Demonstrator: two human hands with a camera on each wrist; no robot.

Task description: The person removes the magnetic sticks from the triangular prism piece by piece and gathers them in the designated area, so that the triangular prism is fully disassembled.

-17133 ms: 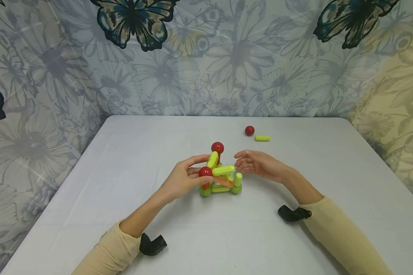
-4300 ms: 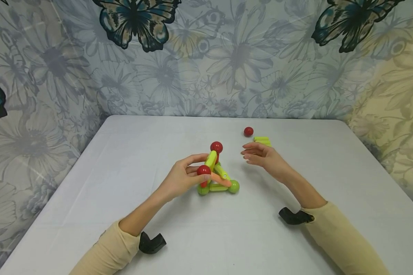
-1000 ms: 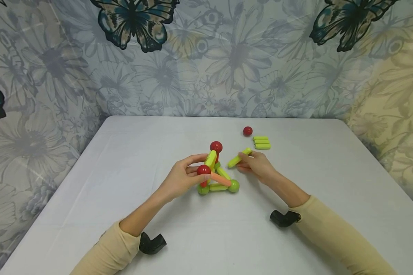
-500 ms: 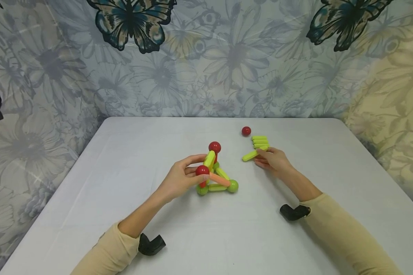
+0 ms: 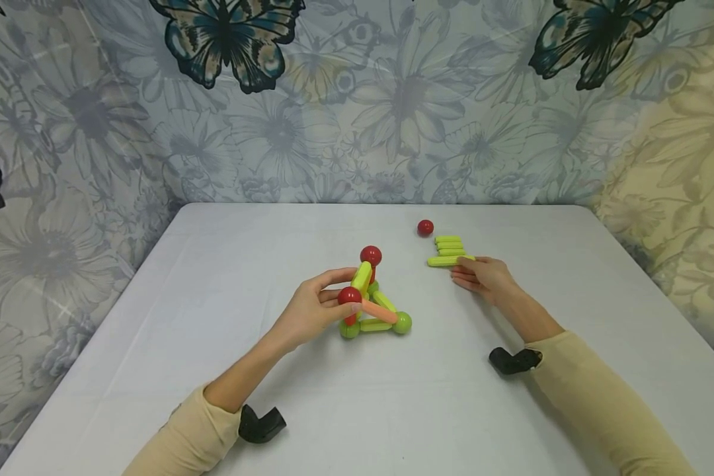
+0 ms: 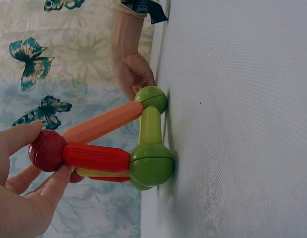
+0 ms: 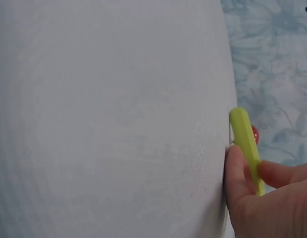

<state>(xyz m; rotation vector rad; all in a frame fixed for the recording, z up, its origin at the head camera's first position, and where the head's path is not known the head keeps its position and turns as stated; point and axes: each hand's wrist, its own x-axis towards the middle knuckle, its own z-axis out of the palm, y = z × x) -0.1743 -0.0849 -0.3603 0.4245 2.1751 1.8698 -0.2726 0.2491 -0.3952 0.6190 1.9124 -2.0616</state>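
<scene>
My left hand point(image 5: 306, 314) holds a toy frame of rods and balls by its near red ball point(image 5: 350, 296), pinched between thumb and fingers in the left wrist view. Another red ball point(image 5: 371, 255) tops the frame's far side. Green balls point(image 5: 401, 322) sit at its base on the table, joined by yellow-green rods point(image 5: 376, 325). An orange rod point(image 5: 379, 311) slopes from the held red ball down to the right green ball. My right hand point(image 5: 484, 277) pinches a loose yellow-green rod point(image 7: 246, 139), level, just in front of a row of similar rods point(image 5: 449, 245).
A loose red ball point(image 5: 425, 228) lies behind the row, near the table's far edge. The table point(image 5: 244, 244) has a white cover and meets a flowered wall cloth point(image 5: 285, 132). A black wrist mount hangs at each sleeve.
Over the last second my right hand has carried the rod from beside the frame rightward to the row. Since the oldest frame, rods have left the frame's right side and the row has grown.
</scene>
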